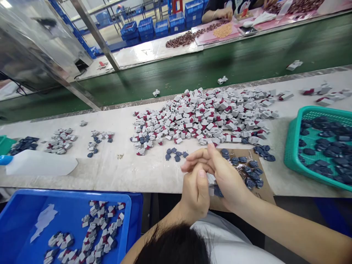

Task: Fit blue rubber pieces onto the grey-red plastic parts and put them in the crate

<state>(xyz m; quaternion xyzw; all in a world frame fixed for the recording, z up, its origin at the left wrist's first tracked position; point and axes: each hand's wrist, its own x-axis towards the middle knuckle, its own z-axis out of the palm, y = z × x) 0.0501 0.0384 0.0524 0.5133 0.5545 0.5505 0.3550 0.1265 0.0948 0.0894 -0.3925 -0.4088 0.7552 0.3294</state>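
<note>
My left hand is closed, its thumb up along the fist. My right hand is cupped against it, fingers pressed together and bent over the left fist. What lies inside the grip is hidden. Between the two wrists shows a small light grey plastic block, and a dark blue piece is partly visible by it; I cannot tell whether these are held or lie below. Under the hands is a brown cardboard sheet bearing dark blue plastic caps. More loose blue caps lie just beyond my fingers.
A large heap of grey-and-maroon blocks covers the bench middle. At right stands a green basket of dark blue caps; at lower left, a blue bin of assembled pieces. A green conveyor runs behind. Across it, a person's hand works.
</note>
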